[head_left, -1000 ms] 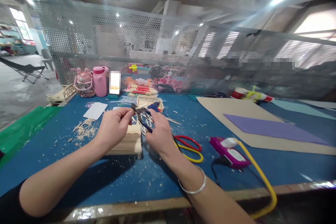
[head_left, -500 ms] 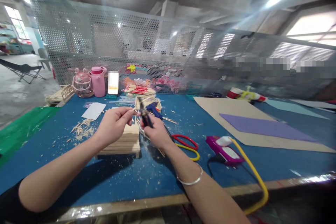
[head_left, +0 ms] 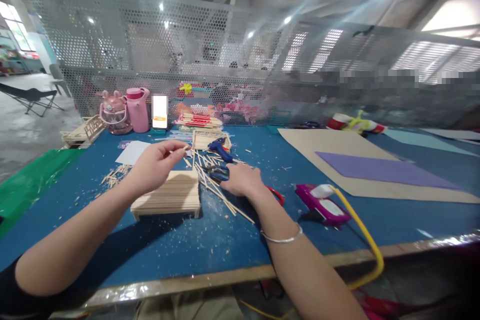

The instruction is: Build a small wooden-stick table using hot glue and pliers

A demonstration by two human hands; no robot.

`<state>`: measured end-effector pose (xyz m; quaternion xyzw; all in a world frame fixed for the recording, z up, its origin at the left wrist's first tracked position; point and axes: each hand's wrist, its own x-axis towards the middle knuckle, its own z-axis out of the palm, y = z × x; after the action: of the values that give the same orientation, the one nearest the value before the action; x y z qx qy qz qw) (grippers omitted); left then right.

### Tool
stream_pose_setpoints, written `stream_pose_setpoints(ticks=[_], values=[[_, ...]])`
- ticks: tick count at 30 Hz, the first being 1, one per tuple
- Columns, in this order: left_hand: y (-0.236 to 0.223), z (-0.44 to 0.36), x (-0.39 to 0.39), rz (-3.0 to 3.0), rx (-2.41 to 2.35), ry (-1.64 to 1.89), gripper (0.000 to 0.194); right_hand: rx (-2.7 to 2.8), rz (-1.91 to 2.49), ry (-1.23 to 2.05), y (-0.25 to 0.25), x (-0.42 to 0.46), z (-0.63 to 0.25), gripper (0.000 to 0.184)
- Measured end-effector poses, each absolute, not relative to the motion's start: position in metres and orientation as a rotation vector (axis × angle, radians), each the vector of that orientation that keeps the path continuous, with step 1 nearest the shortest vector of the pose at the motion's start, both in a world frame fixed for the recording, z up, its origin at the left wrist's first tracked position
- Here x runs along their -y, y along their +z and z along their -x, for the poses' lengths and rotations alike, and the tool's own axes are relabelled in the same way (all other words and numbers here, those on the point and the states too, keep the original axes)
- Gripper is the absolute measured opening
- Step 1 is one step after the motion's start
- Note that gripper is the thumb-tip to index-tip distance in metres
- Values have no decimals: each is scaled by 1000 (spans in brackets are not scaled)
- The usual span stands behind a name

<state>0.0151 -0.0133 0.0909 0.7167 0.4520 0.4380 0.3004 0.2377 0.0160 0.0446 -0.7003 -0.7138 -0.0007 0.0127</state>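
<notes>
My left hand point(head_left: 159, 162) is raised over the left side of a slatted wooden stick platform point(head_left: 168, 192), thumb and forefinger pinching a short piece of wooden stick point(head_left: 186, 147). To the right, my right hand point(head_left: 242, 179) is low over the table, palm down, its fingers at the handles of dark cutting pliers point(head_left: 217, 173). The pliers point left, above a scatter of loose wooden sticks point(head_left: 221, 195). Just behind them lies a blue glue gun point(head_left: 220, 149), by a small wooden stick frame point(head_left: 200, 141). My right fingertips are partly hidden.
A magenta power strip point(head_left: 322, 205) with a yellow cord is at right. Red handle loops point(head_left: 276, 195) show beside my right wrist. Purple sheet point(head_left: 382, 170) lies on tan board. Pink bottles point(head_left: 138, 112), a lit phone point(head_left: 159, 111) and red-tipped sticks point(head_left: 198, 121) stand before a mesh screen.
My right hand has moved right and down with the pliers, away from my left hand; the pliers now lie flatter. My left hand has shifted slightly left and up, still pinching the stick piece.
</notes>
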Motion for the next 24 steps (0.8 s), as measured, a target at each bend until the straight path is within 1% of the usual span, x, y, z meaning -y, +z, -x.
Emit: stream_pose_setpoints(ticks=[2,4,7,8,9,11,13,14,16,21,24], values=[[85,-14,11,-2190,-1303,1105,27,2235,2209,11,42,-16,-233,41],[78,-15,7,-2364,-1347,984,32,2246,2198,48,40,-16,-231,52],[68,-18,1,-2433,-1365,821,36,2280,2084,103,40,-15,-231,71],[66,-19,0,-2434,-1376,796,39,2282,2018,108,41,-14,-231,73],[65,-20,-1,-2435,-1385,779,42,2281,1921,104,42,-13,-230,70],[62,-22,-2,-2447,-1379,769,47,2275,1634,107,45,-11,-226,51],[59,-24,-2,-2461,-1328,794,45,2258,1327,171,47,-8,-219,31],[57,-25,-2,-2459,-1300,813,44,2247,1221,219,47,-7,-214,27],[53,-27,-2,-2445,-1275,836,43,2218,1142,307,46,-4,-206,23],[45,-29,-4,-2436,-1289,835,38,2133,1164,473,39,-4,-197,17],[50,-16,-7,-2448,-1288,998,32,2051,1184,508,34,-9,-198,15]])
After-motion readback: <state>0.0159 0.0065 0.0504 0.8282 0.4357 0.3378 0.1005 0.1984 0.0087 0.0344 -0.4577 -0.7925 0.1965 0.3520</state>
